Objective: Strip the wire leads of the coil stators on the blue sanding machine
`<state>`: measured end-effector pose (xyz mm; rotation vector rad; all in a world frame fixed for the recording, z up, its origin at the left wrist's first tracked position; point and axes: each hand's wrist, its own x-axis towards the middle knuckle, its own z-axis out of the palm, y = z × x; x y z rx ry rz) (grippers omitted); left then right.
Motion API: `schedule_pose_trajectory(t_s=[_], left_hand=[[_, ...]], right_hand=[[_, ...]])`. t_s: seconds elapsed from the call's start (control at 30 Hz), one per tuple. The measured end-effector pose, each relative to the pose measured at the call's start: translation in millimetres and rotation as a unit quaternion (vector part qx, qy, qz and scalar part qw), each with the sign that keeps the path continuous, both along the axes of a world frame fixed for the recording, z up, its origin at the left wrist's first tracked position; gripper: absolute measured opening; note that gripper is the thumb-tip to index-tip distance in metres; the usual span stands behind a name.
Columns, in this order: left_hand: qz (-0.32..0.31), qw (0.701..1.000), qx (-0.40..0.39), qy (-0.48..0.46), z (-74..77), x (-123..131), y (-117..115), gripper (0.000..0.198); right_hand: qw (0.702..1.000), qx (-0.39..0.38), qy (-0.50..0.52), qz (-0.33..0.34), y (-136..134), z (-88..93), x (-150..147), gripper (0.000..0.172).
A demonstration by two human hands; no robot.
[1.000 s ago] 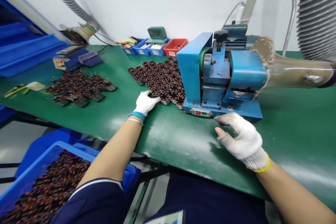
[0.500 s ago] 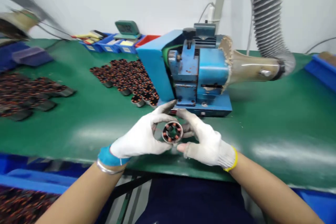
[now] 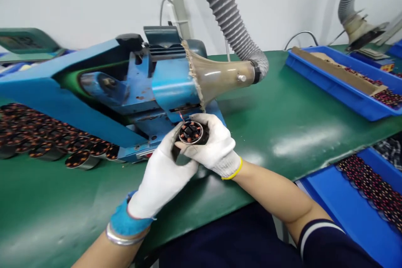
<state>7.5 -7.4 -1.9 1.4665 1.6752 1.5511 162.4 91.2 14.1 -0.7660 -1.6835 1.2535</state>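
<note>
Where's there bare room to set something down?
The widest bare patch of green table lies between the blue machine and the blue tray at back right. Another is at left, in front of the packed metal rings. It's crowded among those rings and before the machine, where the left hand and right hand meet around a held ring.

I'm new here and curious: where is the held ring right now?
In the head view, the ring is just left of centre, in the right hand, with the left hand beside it and the machine just beyond.
</note>
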Motion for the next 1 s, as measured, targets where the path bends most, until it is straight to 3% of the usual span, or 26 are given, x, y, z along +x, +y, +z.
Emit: schedule_pose_trajectory(t_s=[0.1,0.23,0.47,0.67,0.87,1.0], left_hand=[[0.014,0.998,-0.024,0.048,12.8,-0.3,14.7,0.079],[0.047,0.998,-0.026,0.045,26.8,-5.5,30.0,0.061],[0.044,0.999,-0.024,0.016,42.2,-8.2,36.7,0.054],[0.027,1.000,0.000,0.004,37.9,-9.3,38.2,0.069],[0.025,0.999,0.017,0.030,31.5,-11.6,38.8,0.064],[0.062,0.993,0.048,0.084,20.0,-14.3,29.2,0.063]], right_hand=[[0.999,0.021,-0.019,-0.028,10.3,1.0,-3.2,0.095],[0.997,0.033,-0.058,-0.041,16.2,10.5,-8.4,0.089],[0.994,0.047,-0.079,-0.051,13.5,26.1,-14.6,0.075],[0.993,0.047,-0.090,-0.066,16.8,13.6,-18.7,0.085],[0.995,0.037,-0.072,-0.063,19.2,5.2,-19.3,0.094],[0.994,0.071,-0.081,-0.004,11.9,8.0,-8.1,0.099]])
